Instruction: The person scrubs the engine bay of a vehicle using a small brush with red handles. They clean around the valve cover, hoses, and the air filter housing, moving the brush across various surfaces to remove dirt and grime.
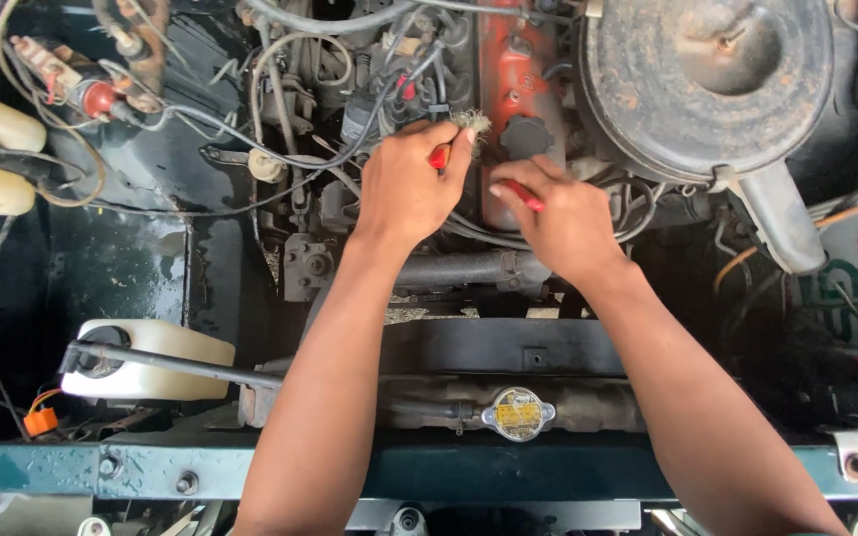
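Both hands are working deep in an open engine bay, over the red valve cover (pixel 511 89). The left hand (pixel 411 189) is closing its fingers (pixel 459 149) around a red-handled tool (pixel 439 156) together with a small grey tuft of wire wool or brush bristle (pixel 471 122), which is sitting just beside the black oil filler cap (pixel 526 136). The right hand (pixel 565 213) is pinching another red handle (pixel 525 196) between thumb and curled fingers; whether the two red parts are one tool I cannot tell. The round, rusty air cleaner housing (pixel 707 84) is lying toward the far right corner of the bay, the radiator cap (pixel 517 414) near the front edge, and a white reservoir (pixel 146 359) at the front left.
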